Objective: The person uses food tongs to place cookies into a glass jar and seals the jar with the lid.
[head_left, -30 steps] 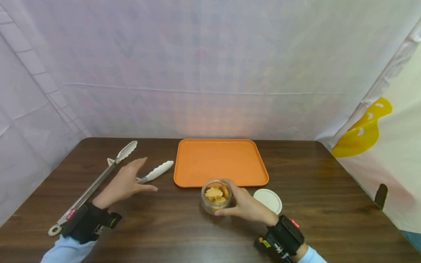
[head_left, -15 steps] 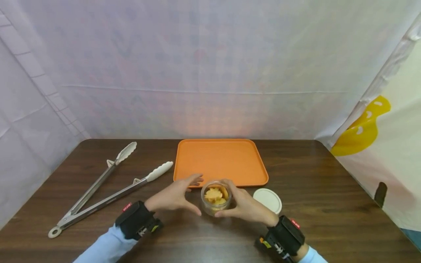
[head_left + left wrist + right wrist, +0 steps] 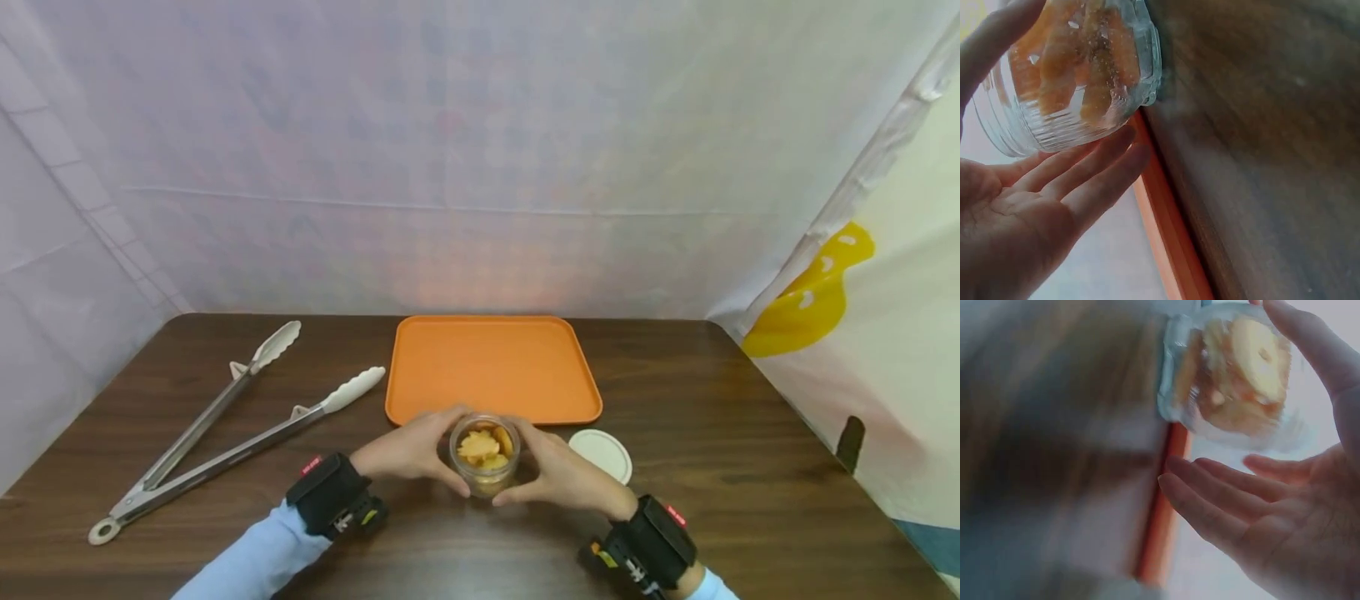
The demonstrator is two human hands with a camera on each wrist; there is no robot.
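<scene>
A lidless glass jar [image 3: 486,479] stands upright on the table just in front of the orange tray [image 3: 495,367], filled with yellow, wavy-edged snack pieces [image 3: 482,446]. My left hand [image 3: 412,448] holds the jar from its left side, thumb in front and fingers behind. My right hand [image 3: 562,473] cups the other side with spread fingers, its thumb tip just off the jar's near side. In the right wrist view, a gap separates the lower fingers [image 3: 1222,487] from the jar [image 3: 1235,381], while the thumb overlaps it. Right of the jar lies a round white lid [image 3: 602,456].
Long metal tongs [image 3: 247,447] with white scalloped tips lie spread on the left of the dark wooden table [image 3: 675,392]. A pale cloth [image 3: 450,167] hangs behind the table. Its right side has a yellow printed shape [image 3: 806,304].
My left hand has come from above the tongs over to the jar's left side and taken hold. My right hand, around the jar before, has loosened slightly. The jar has stayed about in place.
</scene>
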